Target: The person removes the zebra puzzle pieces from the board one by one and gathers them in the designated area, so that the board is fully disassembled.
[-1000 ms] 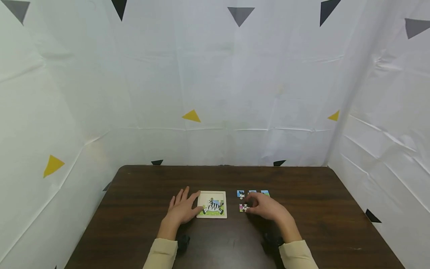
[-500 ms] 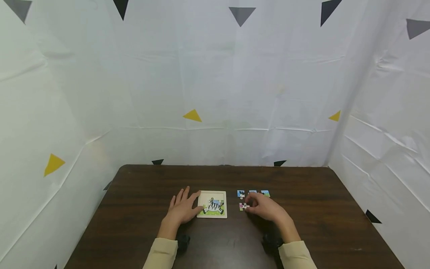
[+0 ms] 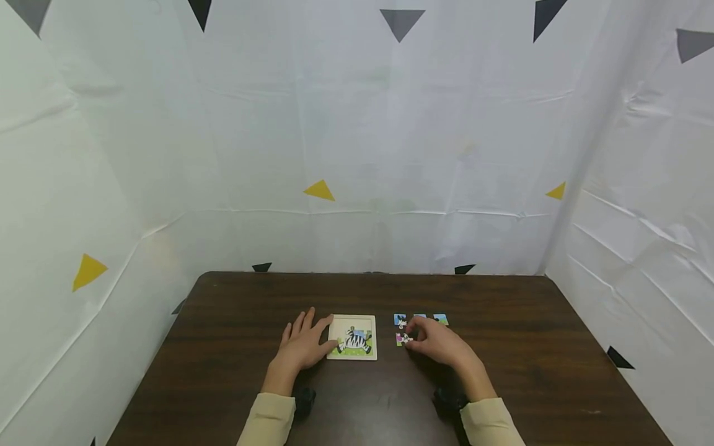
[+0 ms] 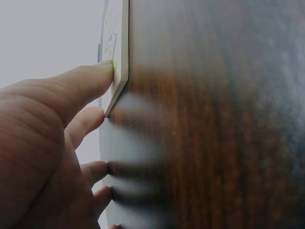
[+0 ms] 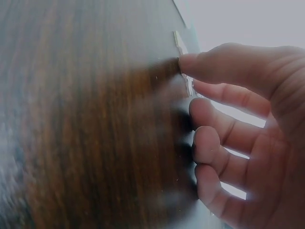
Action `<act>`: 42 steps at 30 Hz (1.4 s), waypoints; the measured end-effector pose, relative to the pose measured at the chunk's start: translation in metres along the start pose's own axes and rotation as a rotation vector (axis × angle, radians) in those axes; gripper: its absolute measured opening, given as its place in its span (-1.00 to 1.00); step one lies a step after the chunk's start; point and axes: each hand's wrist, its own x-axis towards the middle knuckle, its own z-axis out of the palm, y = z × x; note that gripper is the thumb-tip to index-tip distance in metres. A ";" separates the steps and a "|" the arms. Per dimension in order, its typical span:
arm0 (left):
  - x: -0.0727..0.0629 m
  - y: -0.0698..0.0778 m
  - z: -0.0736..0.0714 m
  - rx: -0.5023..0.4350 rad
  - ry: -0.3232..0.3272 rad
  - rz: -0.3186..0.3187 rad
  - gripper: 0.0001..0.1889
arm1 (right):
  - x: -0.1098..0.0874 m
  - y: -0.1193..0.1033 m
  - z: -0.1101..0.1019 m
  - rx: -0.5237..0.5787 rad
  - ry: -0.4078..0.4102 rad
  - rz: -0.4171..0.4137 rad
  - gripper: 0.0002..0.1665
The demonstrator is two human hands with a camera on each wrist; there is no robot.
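Right hand [image 3: 440, 344] is on the job. Thumb and index finger curl in at the right side of a pink-and-green puzzle piece [image 3: 401, 339]; the gap between them is narrow, and I read it as a light pinch. Right wrist view: thumb tip on the piece's edge, index fingertip just beyond, other fingers curled low toward the table [image 3: 558, 371]. Whether the piece lies flat or is slightly raised, cannot tell. Key relation: the piece lies to the left of the right fingertips, between them and the puzzle tray [image 3: 357, 321], level with the tray's middle from near to far, with bare tabletop separating the two. Piece looks roughly square, no clear long axis; tray sides run near to far. Right hand is nearer the piece. Left hand [image 3: 304, 350] has its fingers spread, thumb resting on the tray's left side, index tip at the far left corner, piece well apart from it. Along the far side of the pinched piece: blue piece with black and white [image 3: 400, 320], middle blue piece [image 3: 419, 316], blue-and-green piece [image 3: 440, 319], in a row.
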 end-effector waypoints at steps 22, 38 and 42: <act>-0.001 0.003 -0.001 0.011 0.012 -0.006 -0.26 | -0.001 -0.004 -0.002 0.016 0.004 0.023 -0.73; -0.010 0.007 -0.008 0.001 -0.013 -0.019 -0.25 | 0.009 -0.041 0.007 0.025 -0.012 -0.135 -0.72; -0.009 0.005 -0.010 -0.002 -0.007 -0.012 -0.25 | 0.021 -0.069 0.020 -0.029 -0.063 -0.165 -0.67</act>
